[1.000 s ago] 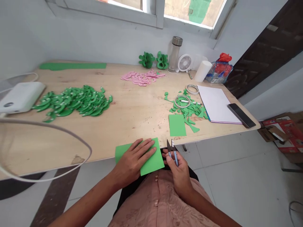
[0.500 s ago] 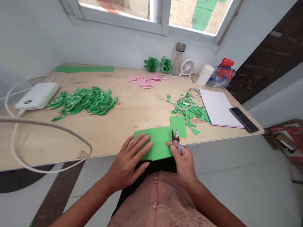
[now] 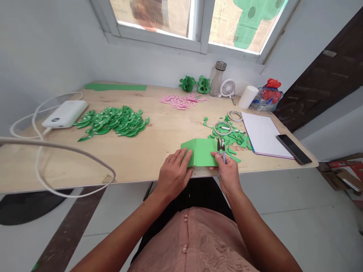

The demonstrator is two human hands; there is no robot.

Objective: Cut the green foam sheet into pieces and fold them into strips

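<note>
A creased sheet of green paper (image 3: pixel 206 153) is held at the table's front edge, its left part tilted at the fold. My left hand (image 3: pixel 173 172) has its fingers over the sheet's left end, closed on it, with the thumb lower down. At the sheet's right end, my right hand (image 3: pixel 229 173) pinches the paper while also gripping a pair of small thread snips (image 3: pixel 221 146), dark blades pointing away from me. Just beyond the blades lie green paper scraps (image 3: pixel 236 139) with a roll of tape (image 3: pixel 222 128) on top.
Piled green cut-outs (image 3: pixel 116 121) lie at left beside a white power bank (image 3: pixel 65 114) with a looping cable. Pink cut-outs (image 3: pixel 183 101), a glass bottle (image 3: pixel 217 80) and a small fan (image 3: pixel 227 88) stand or lie farther back. A phone (image 3: pixel 294 149) rests on white sheets (image 3: pixel 263 134) at right.
Both hands have moved forward and right with the green paper, onto the table's edge. My left fingers, spread flat before, are now closer together on the sheet. The view has shifted slightly.
</note>
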